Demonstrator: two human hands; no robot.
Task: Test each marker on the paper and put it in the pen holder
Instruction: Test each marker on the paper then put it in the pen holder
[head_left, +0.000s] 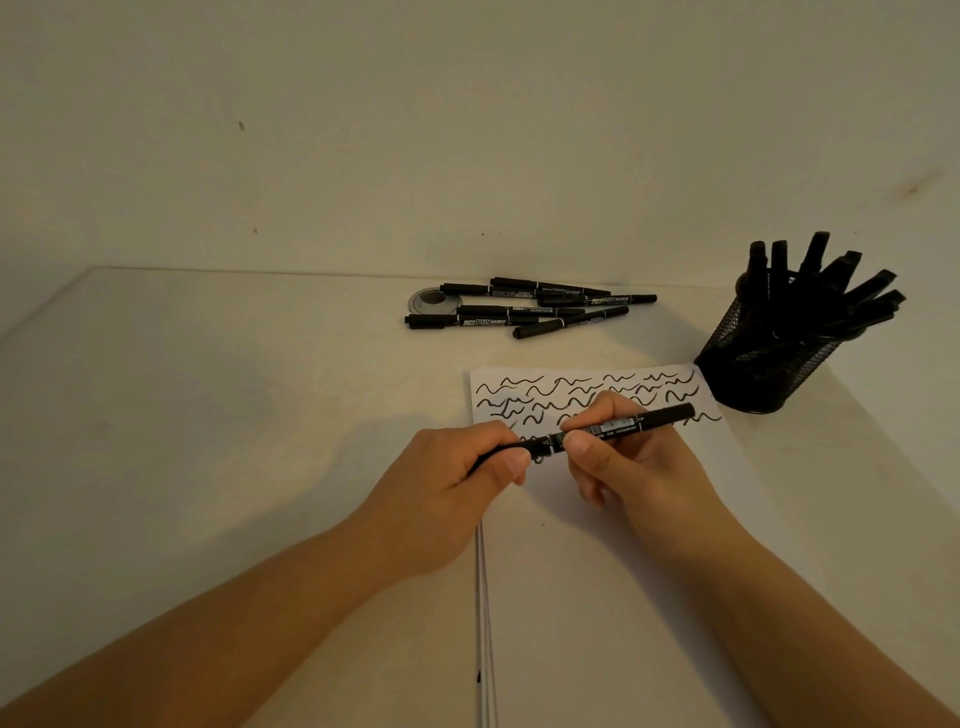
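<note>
A black marker (621, 426) lies almost level between both hands, just above the white paper (597, 571). My left hand (452, 483) grips its left end, the cap end, with curled fingers. My right hand (623, 457) pinches the barrel near the middle. Rows of black squiggles (561, 395) cover the top of the paper. The black mesh pen holder (763, 364) stands at the paper's far right corner with several markers in it. Several loose black markers (524, 309) lie in a pile on the table beyond the paper.
A small round tape roll (434, 300) lies at the left edge of the marker pile. The pale table (208, 415) meets a plain wall at the back. The paper is a thin stack whose left edge runs down between my forearms.
</note>
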